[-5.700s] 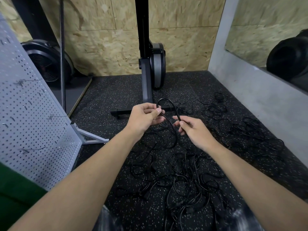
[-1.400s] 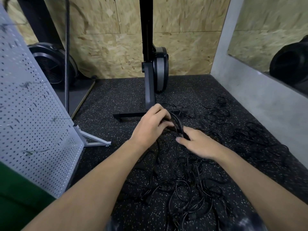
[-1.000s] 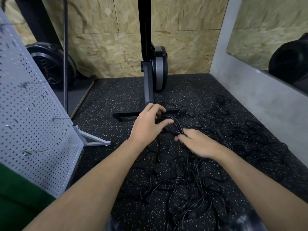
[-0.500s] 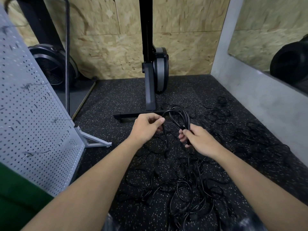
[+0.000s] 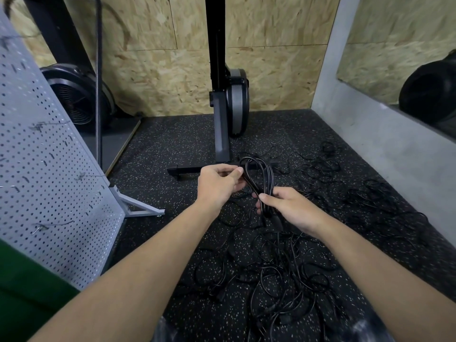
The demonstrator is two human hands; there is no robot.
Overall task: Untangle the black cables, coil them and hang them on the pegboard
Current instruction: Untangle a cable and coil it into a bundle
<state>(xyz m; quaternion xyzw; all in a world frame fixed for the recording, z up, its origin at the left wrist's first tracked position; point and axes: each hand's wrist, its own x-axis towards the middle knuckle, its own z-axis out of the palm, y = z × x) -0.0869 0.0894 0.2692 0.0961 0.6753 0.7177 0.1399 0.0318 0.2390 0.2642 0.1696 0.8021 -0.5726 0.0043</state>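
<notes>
Speckled black rubber floor (image 5: 172, 144) runs back to a chipboard wall (image 5: 271, 70). At the left edge of the frame a white pegboard (image 5: 49, 169) stands tilted on its metal foot, with a few wire hooks sticking out of it. Behind it, in the upper left, sits a round black fan (image 5: 76, 99). At top centre a dark upright machine (image 5: 222, 134) stands on a flat foot bar.

Just below that bar, my left grip (image 5: 218, 185) pinches one strand of the black cable coil (image 5: 266, 191) between thumb and fingertips, at the loop's left side. The coil is up off the floor, and its loops arch between my two grips. My right grip (image 5: 293, 208), a little lower and right of centre, is curled round the gathered lower end of the coil, thumb on top.

Under and below both grips, the tangled cables (image 5: 278, 275) lie heaped on the floor. More loose cables (image 5: 370, 201) trail off to the right, toward the grey wall (image 5: 382, 149) with its mirror (image 5: 407, 58) in the upper right.
</notes>
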